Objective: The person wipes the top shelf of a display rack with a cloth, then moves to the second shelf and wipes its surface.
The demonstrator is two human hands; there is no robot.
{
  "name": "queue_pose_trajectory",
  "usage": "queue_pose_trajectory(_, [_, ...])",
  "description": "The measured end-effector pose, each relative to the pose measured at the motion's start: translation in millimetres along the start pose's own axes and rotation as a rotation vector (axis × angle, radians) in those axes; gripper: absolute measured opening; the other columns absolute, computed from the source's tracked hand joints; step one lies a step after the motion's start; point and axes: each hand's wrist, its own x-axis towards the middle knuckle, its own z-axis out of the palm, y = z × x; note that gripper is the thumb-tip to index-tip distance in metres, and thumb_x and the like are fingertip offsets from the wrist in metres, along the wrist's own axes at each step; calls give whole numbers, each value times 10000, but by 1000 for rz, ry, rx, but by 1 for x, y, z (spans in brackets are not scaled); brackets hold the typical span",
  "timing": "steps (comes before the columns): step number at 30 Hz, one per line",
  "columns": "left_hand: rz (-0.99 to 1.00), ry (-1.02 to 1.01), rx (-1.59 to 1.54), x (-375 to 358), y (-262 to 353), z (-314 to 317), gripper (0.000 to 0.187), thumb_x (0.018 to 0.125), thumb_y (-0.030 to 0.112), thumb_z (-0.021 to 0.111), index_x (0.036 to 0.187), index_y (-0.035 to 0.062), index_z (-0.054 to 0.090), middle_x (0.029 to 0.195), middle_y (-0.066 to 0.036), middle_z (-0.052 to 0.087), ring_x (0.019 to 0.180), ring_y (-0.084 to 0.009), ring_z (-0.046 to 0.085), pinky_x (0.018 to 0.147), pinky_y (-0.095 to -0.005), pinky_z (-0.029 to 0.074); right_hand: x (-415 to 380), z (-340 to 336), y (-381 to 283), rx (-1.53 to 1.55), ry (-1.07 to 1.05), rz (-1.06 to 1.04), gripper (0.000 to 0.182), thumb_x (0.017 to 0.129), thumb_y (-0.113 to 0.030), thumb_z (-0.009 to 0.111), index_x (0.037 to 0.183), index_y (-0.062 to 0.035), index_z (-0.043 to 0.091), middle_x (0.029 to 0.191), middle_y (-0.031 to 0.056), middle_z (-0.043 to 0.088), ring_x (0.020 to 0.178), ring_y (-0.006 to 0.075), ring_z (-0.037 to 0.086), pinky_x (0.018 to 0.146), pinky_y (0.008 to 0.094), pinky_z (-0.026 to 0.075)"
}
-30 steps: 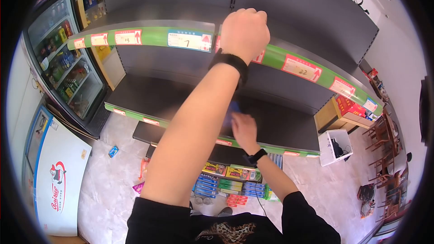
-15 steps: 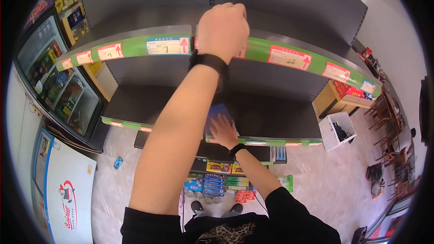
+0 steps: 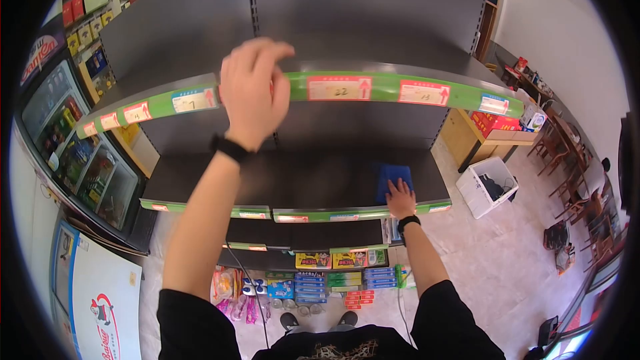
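Note:
My left hand (image 3: 257, 93) is at the front edge of the upper shelf (image 3: 333, 57), over the green label strip (image 3: 387, 87). Its fingers bend over the edge and the thumb hangs down in front. On the lower dark shelf (image 3: 313, 177), my right hand (image 3: 401, 198) lies flat on a blue cloth (image 3: 395, 179) near the right end, fingers spread. The cloth is partly hidden under the fingers. Both wrists carry black bands.
Packaged goods (image 3: 310, 287) stand on the floor below, near my feet. A glass-door fridge (image 3: 83, 147) and a white chest freezer (image 3: 103, 280) are on the left. To the right are a white bin (image 3: 480, 193) and wooden chairs (image 3: 547, 143). Cables hang beside my body.
My right hand has slid the blue cloth rightward along the lower shelf. The view has shifted right. My left hand remains at the upper shelf edge, its fingers less tightly curled.

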Motion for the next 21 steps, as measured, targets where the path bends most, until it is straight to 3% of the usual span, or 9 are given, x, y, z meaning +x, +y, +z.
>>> queue_pose_trajectory(1, [39, 8, -2, -13, 14, -3, 264, 697, -4, 533, 925, 81, 637, 961, -82, 600, 910, -290, 560, 804, -395, 425, 0, -2, 16, -19, -1, 25, 540, 914, -375, 479, 1430, -267, 365, 1517, 114, 290, 1390, 282, 286, 1102, 534, 231])
queue_pose_trajectory(5, [129, -346, -224, -94, 51, -4, 253, 667, 21, 578, 902, 99, 633, 957, -78, 595, 914, -273, 562, 804, -394, 429, 3, -7, 64, -55, 16, 61, 536, 910, -395, 495, 1422, -286, 379, 1515, 125, 290, 1382, 304, 299, 1101, 516, 251])
queue_pose_trajectory(9, [-89, -643, -250, -194, 61, 13, 189, 738, 95, 618, 926, 95, 621, 944, -84, 576, 907, -281, 558, 808, -402, 435, 6, -11, 92, -64, 31, 99, 535, 905, -395, 506, 1417, -298, 385, 1512, 173, 273, 1377, 337, 296, 1101, 505, 249])
queue_pose_trajectory(11, [-302, -755, -228, -237, 61, 15, 144, 794, 118, 591, 931, 91, 624, 945, -86, 582, 904, -286, 557, 800, -403, 430, 9, -9, 100, -74, 47, 120, 536, 904, -396, 505, 1417, -297, 386, 1510, 192, 266, 1377, 350, 290, 1103, 504, 244])
queue_pose_trajectory(14, [-471, -764, -78, -299, 60, 22, 146, 836, 180, 577, 942, 93, 627, 974, -82, 582, 914, -292, 556, 803, -410, 427, 10, -5, 108, -72, 106, 127, 529, 905, -389, 489, 1409, -254, 404, 1498, 218, 273, 1365, 366, 297, 1096, 513, 239])
queue_pose_trajectory(21, [-491, -849, 137, -357, 55, 39, 195, 833, 222, 576, 966, 89, 631, 982, -84, 580, 938, -281, 551, 876, -433, 402, 8, -4, 113, -114, 118, 81, 559, 905, -399, 460, 1424, -208, 381, 1492, 217, 283, 1362, 361, 298, 1087, 523, 242])
